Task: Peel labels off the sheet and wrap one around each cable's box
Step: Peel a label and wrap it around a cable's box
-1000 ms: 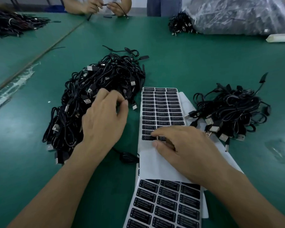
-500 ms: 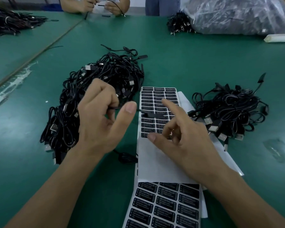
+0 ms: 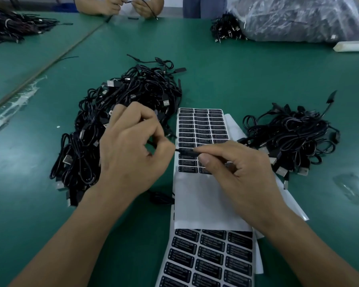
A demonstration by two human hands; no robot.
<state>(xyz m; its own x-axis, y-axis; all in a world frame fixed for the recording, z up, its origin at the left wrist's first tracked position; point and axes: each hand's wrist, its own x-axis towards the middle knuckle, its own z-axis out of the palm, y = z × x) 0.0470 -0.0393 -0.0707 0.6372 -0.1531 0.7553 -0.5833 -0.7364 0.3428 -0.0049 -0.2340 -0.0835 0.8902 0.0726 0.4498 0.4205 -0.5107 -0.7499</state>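
Green tabletop carries everything. A large tangled heap of thin black USB cables lies on the left and a smaller heap of the same cables on the right. Between them lies a white backing sheet of black rectangular labels, its near part bare.

Above that sheet the left hand pinches a thin black cord between thumb and forefinger, with the other fingers curled. The right hand pinches the far end of the small black inline box the same way. The box hangs just over the sheet's lowest printed rows, between the two hands. Whether a label is on it yet cannot be told.

The box looks light, slim and rigid on a limp cord, so gripping both ends should stop it twisting. A label is probably thin, sticky and easily creased, and best taken by one edge.
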